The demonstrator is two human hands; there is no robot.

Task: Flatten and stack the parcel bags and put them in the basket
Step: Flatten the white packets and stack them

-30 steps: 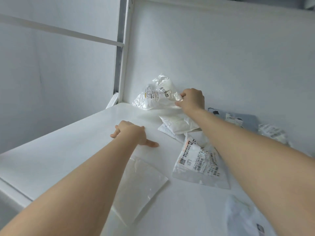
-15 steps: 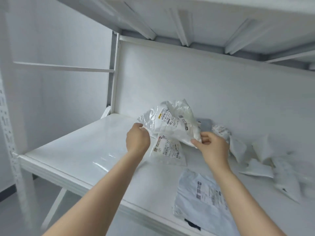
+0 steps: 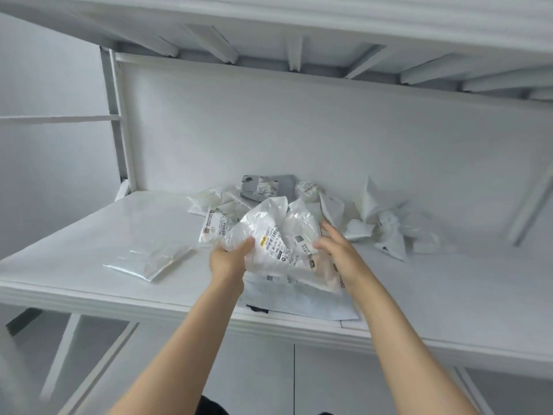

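at front edge of white shelf board [image 3: 74, 235] — flat pale-grey plastic mailer [image 3: 299, 304], partly under both hands. held just over it, crumpled white plastic parcel bag w/ printed labels [image 3: 278, 235]: left hand [image 3: 229, 260] gripping its left edge, thumb on top; right hand [image 3: 338, 250] w/ fingers straight, laid against its right side. further left, clear flat plastic bag [image 3: 152, 260]. by back wall — heap of crumpled white bags [image 3: 389, 226], plus one grey bag [image 3: 269, 184].

Bright, soft blur, edges warped
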